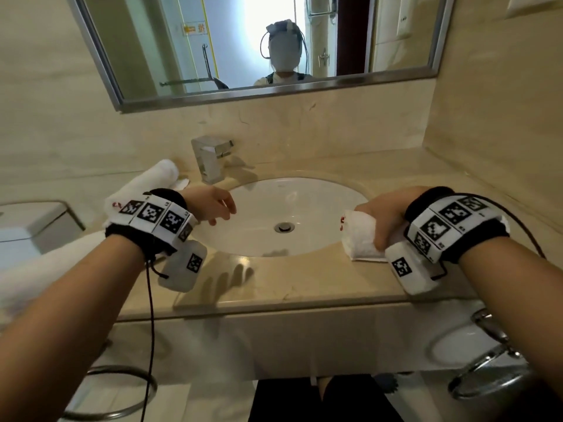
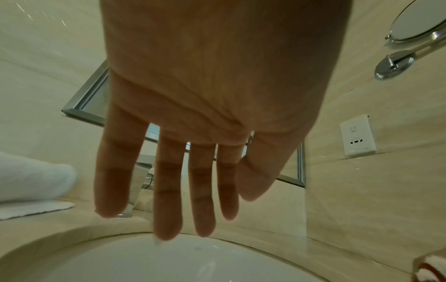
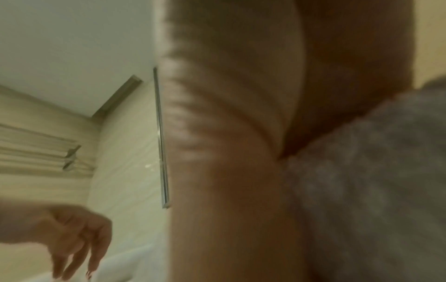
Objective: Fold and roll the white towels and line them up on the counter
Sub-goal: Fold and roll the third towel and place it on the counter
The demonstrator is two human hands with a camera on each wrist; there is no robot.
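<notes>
The sink (image 1: 283,208) sits in the tabletop (image 1: 274,278), faucet (image 1: 210,159) behind it; one rolled towel (image 1: 146,184) lies left, another towel (image 1: 361,239) right, the mirror (image 1: 243,44) above

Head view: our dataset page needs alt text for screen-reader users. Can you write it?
A person's right hand grips a rolled white towel on a beige counter right of a white sink, while the left hand hangs open over the basin. Another rolled towel lies left of the faucet.
</notes>
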